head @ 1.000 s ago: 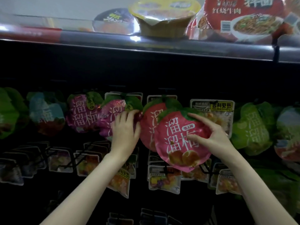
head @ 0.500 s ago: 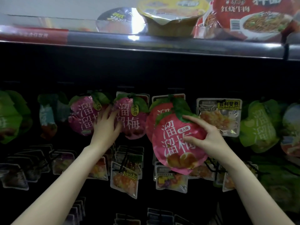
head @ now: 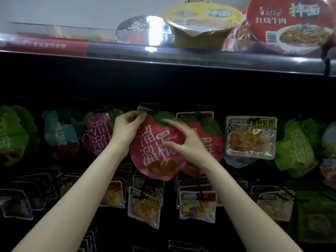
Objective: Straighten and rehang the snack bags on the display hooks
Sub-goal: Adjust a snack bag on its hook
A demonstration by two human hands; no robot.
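Head view, looking up at a dark store display beneath a shelf (head: 163, 53) of instant noodle bowls (head: 201, 24). At the centre hangs a row of snack bags. The red plum bag (head: 154, 153), round with a green leaf printed at its top, sits in the middle of the frame, in front of a second red bag (head: 212, 142) at its 3 o'clock and beside a magenta bag (head: 96, 133) at its 9 o'clock.

The left hand (head: 125, 130) pinches the bag's top edge at about 11 o'clock, fingertips curled onto the leaf. The right hand (head: 187, 140) rests on the bag's face at 2 o'clock, index finger laid on the leaf and thumb against the front; a pinch looks likely.

The hook itself is hidden in the dark, so I cannot tell whether the bag is already on it.

The bag looks light, soft and crinkly, with a glossy film that may slip. The flat sealed top near the hang hole seems the best place to hold.

A clear candy pouch (head: 251, 137) hangs at 3 o'clock, and green bags (head: 296, 146) lie beyond.
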